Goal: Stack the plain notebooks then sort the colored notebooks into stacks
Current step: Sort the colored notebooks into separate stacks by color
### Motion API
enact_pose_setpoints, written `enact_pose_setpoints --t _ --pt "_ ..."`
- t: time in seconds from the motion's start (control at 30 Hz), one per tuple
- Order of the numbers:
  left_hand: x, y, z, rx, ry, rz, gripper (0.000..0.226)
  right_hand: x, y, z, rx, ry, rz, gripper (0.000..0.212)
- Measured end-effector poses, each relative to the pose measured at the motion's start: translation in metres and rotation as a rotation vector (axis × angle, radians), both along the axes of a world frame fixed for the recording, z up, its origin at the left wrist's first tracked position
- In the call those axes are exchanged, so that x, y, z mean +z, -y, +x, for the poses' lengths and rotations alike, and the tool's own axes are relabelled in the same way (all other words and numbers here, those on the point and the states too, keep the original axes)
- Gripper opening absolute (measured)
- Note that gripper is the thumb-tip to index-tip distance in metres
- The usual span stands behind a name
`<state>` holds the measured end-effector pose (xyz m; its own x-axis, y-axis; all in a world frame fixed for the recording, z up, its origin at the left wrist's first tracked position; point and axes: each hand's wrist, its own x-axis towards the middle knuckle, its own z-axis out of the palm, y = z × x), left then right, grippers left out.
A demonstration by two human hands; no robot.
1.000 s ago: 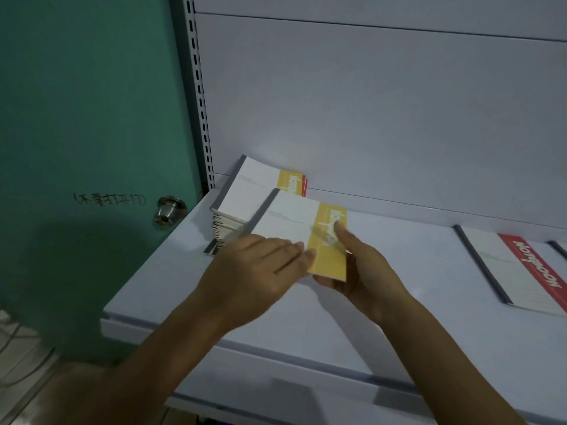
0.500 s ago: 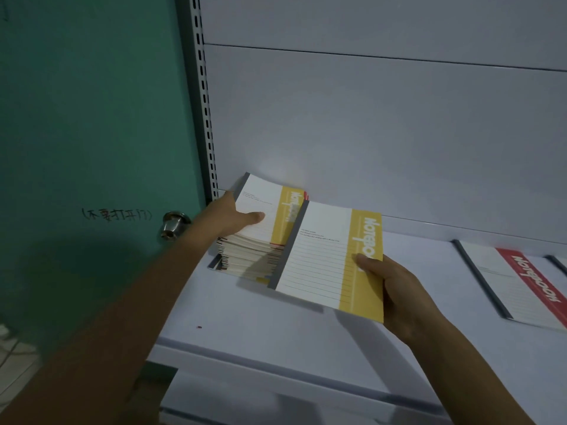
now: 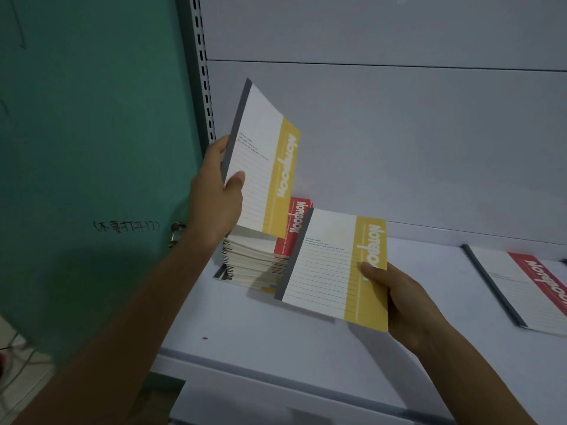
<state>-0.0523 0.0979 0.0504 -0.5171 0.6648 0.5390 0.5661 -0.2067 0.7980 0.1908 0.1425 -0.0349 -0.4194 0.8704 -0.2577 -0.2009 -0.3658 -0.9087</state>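
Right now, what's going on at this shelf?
A person is sorting notebooks. The left hand grips an upright yellow-striped white notebook above the pile of notebooks, whose top cover is red-striped. The right hand holds a second yellow-striped white notebook, tilted, beside that pile. A lone red-striped notebook lies flat on the white shelf, further right.

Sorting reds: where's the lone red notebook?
Head view, far right: the red notebook lies flat on the shelf, past the right hand and its yellow notebook.

The raised notebook (image 3: 260, 161) and the lower notebook (image 3: 331, 268) are white, lined, yellow-banded, grey-spined; the door (image 3: 92, 133) is teal.
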Motion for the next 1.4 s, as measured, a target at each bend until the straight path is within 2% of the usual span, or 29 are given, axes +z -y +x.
enact_pose_setpoints --t 0.1,0.23,0.4,0.5,0.57,0.63,0.73,0.77,0.87,0.97,1.03,1.1,1.17,1.33,1.4 --pt "0.008 0.001 0.019 -0.109 0.194 0.037 0.045 0.006 -0.002 0.007 0.000 -0.013 0.007 0.024" --pt "-0.001 -0.005 0.054 -0.281 0.418 -0.030 0.038 0.017 -0.002 0.023 -0.027 -0.049 0.058 0.024" --pt "-0.036 -0.019 0.106 -0.386 0.403 -0.136 0.037 0.025 -0.003 0.049 -0.130 -0.094 0.093 0.025" --pt "-0.060 -0.028 0.134 -0.455 0.479 -0.227 0.041 0.023 -0.006 0.065 -0.172 -0.107 0.113 0.034" --pt "-0.075 -0.034 0.151 -0.446 0.517 -0.290 0.049 0.018 -0.012 0.077 -0.205 -0.030 0.158 0.033" --pt "-0.088 -0.042 0.162 -0.438 0.509 -0.346 0.061 0.010 -0.022 0.088 -0.271 0.155 0.164 0.030" --pt "-0.107 -0.058 0.168 -0.433 0.387 -0.452 0.073 -0.007 -0.037 0.095 -0.287 0.382 0.196 0.034" --pt "-0.113 -0.063 0.169 -0.416 0.284 -0.505 0.072 -0.011 -0.042 0.094 -0.279 0.487 0.267 0.040" --pt "-0.132 -0.074 0.166 -0.358 -0.124 -0.624 0.069 -0.022 -0.053 0.098 -0.181 0.979 0.572 0.064" --pt "-0.139 -0.064 0.160 -0.404 -0.287 -0.687 0.075 -0.030 -0.044 0.108 0.014 1.215 0.674 0.089" --pt "-0.141 -0.055 0.156 -0.409 -0.374 -0.696 0.089 -0.039 -0.035 0.114 0.056 1.281 0.744 0.094" --pt "-0.142 -0.050 0.154 -0.369 -0.431 -0.684 0.093 -0.048 -0.035 0.119 -0.046 1.269 0.780 0.085" --pt "-0.142 -0.051 0.154 -0.347 -0.450 -0.663 0.084 -0.051 -0.042 0.120 -0.116 1.245 0.758 0.079" --pt "-0.138 -0.056 0.154 -0.376 -0.491 -0.609 0.059 -0.044 -0.056 0.116 -0.049 1.144 0.789 0.083" --pt "-0.141 -0.053 0.149 -0.346 -0.486 -0.569 0.048 -0.043 -0.053 0.120 -0.028 1.225 0.829 0.085"
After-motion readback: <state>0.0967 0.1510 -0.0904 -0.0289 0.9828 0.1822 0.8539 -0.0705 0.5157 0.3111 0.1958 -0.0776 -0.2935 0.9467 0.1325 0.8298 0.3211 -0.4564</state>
